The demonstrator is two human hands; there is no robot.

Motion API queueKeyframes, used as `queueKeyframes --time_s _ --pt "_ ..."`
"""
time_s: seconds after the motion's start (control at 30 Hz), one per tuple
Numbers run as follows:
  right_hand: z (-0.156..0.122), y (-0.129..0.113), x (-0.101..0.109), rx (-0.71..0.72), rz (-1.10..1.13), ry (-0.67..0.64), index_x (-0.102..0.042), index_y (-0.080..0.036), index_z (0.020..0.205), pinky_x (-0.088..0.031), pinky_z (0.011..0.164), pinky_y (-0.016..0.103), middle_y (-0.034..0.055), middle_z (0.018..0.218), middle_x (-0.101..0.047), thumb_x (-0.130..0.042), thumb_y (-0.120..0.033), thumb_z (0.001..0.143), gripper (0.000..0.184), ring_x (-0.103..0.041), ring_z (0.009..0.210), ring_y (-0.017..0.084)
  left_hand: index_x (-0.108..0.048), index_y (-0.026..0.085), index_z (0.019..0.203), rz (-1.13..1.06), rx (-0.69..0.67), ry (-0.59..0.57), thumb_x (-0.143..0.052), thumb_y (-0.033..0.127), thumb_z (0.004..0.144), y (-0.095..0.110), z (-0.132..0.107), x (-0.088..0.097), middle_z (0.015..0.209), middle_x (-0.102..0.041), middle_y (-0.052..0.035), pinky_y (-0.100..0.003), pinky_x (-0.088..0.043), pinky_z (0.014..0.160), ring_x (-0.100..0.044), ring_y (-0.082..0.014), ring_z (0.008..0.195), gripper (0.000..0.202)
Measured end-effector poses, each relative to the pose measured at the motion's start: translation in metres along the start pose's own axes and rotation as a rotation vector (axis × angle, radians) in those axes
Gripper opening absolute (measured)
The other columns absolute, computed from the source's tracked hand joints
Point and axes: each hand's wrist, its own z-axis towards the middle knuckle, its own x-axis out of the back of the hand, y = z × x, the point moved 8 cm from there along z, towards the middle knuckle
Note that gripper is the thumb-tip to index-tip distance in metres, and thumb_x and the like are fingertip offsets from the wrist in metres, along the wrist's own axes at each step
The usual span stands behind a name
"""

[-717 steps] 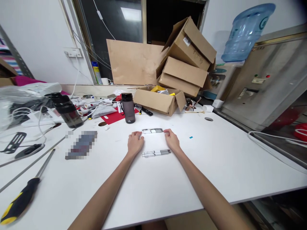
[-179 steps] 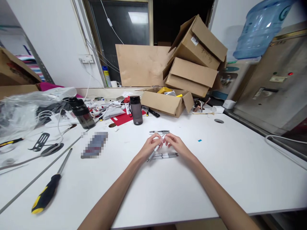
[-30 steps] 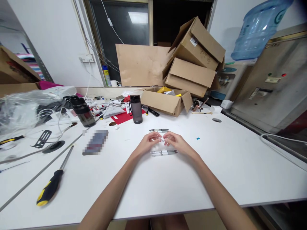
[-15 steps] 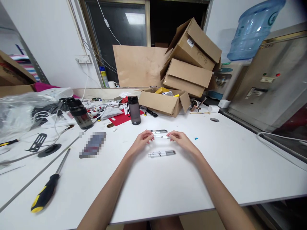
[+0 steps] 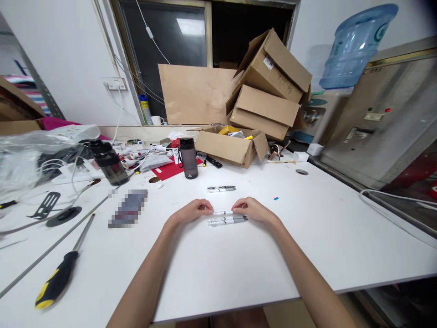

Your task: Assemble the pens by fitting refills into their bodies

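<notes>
L hand (image 5: 206, 210) and R hand (image 5: 238, 209) pinched pen (image 5: 220, 213) at opp. ends, long axis L-R, just beyond near pens (image 5: 226, 221).

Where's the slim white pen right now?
In the head view, just below centre, the slim white pen is held between the left hand and right hand, alongside grey-and-white pens on the white table.

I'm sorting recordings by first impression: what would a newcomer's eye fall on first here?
Probably the boxes, heaped askew before the window, and the blue jug at upper right. Next, mid-table, the left hand and right hand hold a pen between them, with other pens lying just nearer the camera. The screwdriver also stands out at the near left, with its black-and-yellow handle.
</notes>
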Motion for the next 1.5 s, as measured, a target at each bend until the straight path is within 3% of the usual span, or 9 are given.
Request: queueKeyframes --time_s 0.2,0.6,0.77,0.9,0.97,1.1,1.23,1.37,1.5 --pt "-0.001 -0.001 -0.004 0.002 -0.040 -0.047 -0.079 -0.019 0.089 -0.043 0.067 0.027 0.0038 0.085 -0.073 -0.065 -0.037 0.084 0.024 -0.057 0.073 0.017 -0.077 0.019 0.096 0.059 0.006 -0.041 -0.064 0.054 0.087 -0.003 -0.001 -0.002 0.090 -0.066 -0.0044 -0.027 -0.039 0.071 -0.052 -0.0179 0.080 0.039" --pt "-0.005 -0.010 -0.002 -0.039 0.056 -0.026 -0.075 -0.019 0.084 -0.043 0.063 0.028 0.0019 0.076 -0.067 -0.058 -0.044 0.089 0.030 -0.055 0.068 0.017 -0.079 0.022 0.089 -0.044 0.007 0.020 -0.068 0.052 0.083 0.001 -0.004 0.002 0.089 -0.071 -0.0044 -0.026 -0.044 0.071 -0.059 -0.0201 0.080 0.033" --pt "0.002 0.002 0.008 -0.014 0.031 0.167 -0.071 -0.019 0.095 -0.047 0.079 0.031 0.0048 0.097 -0.070 -0.054 -0.043 0.091 0.029 -0.062 0.087 0.020 -0.075 0.020 0.090 -0.120 0.109 0.215 -0.061 0.058 0.087 -0.011 -0.003 0.012 0.094 -0.072 -0.0046 -0.028 -0.047 0.077 -0.062 -0.0207 0.084 0.040" --pt "0.009 0.030 0.022 -0.078 -0.026 0.467 -0.060 -0.018 0.124 -0.046 0.096 0.037 0.0084 0.109 -0.066 -0.050 -0.036 0.091 0.039 -0.061 0.103 0.022 -0.060 0.020 0.121 -0.383 0.302 0.495 -0.062 0.057 0.088 -0.032 -0.005 0.022 0.106 -0.070 -0.0081 -0.031 -0.051 0.083 -0.068 -0.0199 0.086 0.050" --pt "0.012 0.041 0.022 -0.099 -0.059 0.538 -0.054 -0.018 0.133 -0.042 0.104 0.040 0.0119 0.124 -0.062 -0.049 -0.033 0.090 0.046 -0.056 0.117 0.024 -0.053 0.019 0.128 -0.552 0.363 0.564 -0.062 0.053 0.089 -0.041 -0.004 0.019 0.108 -0.069 -0.0101 -0.034 -0.052 0.089 -0.072 -0.0208 0.091 0.052" --pt "0.021 0.050 0.017 -0.109 -0.097 0.522 -0.048 -0.020 0.142 -0.035 0.113 0.043 0.0125 0.139 -0.057 -0.048 -0.033 0.090 0.053 -0.043 0.135 0.026 -0.048 0.020 0.132 -0.750 0.363 0.573 -0.061 0.049 0.093 -0.047 0.003 0.011 0.117 -0.068 -0.0132 -0.037 -0.052 0.098 -0.074 -0.0225 0.097 0.051" --pt "0.027 0.048 0.015 -0.094 -0.102 0.484 -0.046 -0.019 0.145 -0.029 0.118 0.043 0.0126 0.140 -0.057 -0.048 -0.032 0.091 0.056 -0.039 0.139 0.025 -0.048 0.019 0.134 -0.799 0.349 0.546 -0.064 0.050 0.091 -0.047 0.006 0.007 0.132 -0.062 -0.0156 -0.038 -0.051 0.103 -0.075 -0.0232 0.098 0.054" --pt "0.031 0.049 0.016 -0.080 -0.061 0.484 -0.050 -0.021 0.141 -0.030 0.117 0.045 0.0118 0.135 -0.062 -0.051 -0.030 0.090 0.052 -0.043 0.137 0.025 -0.053 0.020 0.128 -0.809 0.329 0.556 -0.066 0.047 0.090 -0.042 0.006 0.007 0.144 -0.054 -0.0154 -0.038 -0.054 0.100 -0.075 -0.0224 0.095 0.048" --pt "0.034 0.053 0.021 -0.084 0.131 0.532 -0.056 -0.024 0.130 -0.040 0.109 0.043 0.0099 0.133 -0.063 -0.053 -0.029 0.086 0.044 -0.056 0.125 0.023 -0.055 0.019 0.125 -0.837 0.316 0.573 -0.066 0.043 0.091 -0.037 0.004 0.009 0.142 -0.055 -0.0157 -0.037 -0.056 0.098 -0.075 -0.0203 0.093 0.044"
